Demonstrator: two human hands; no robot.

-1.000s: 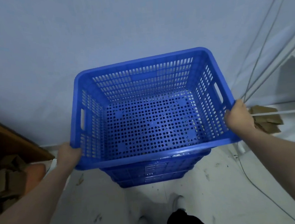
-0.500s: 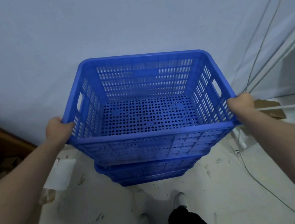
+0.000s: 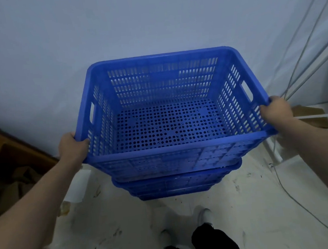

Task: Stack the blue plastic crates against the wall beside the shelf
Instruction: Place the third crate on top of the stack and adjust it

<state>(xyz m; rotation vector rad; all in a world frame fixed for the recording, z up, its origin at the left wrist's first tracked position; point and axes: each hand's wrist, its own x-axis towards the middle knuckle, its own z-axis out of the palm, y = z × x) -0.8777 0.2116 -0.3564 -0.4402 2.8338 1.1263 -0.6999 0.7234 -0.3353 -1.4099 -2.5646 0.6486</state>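
We grip the top crate (image 3: 170, 121) at its near corners, the left hand (image 3: 72, 147) clenched over the left rim and the right hand (image 3: 276, 111) clenched over the right rim, holding it directly above the stacked crates (image 3: 173, 184) that stand on the floor (image 3: 244, 206) against the wall (image 3: 112, 30). To seat it well, we judge that we should keep it level, square its rim to the stack below, and lower both sides together. We count one held crate, at least two crate rims below it, and two hands.

Wall (image 3: 151, 23) close behind crate stack (image 3: 175, 182); brown box (image 3: 14, 155) left, cables (image 3: 301, 64) right.
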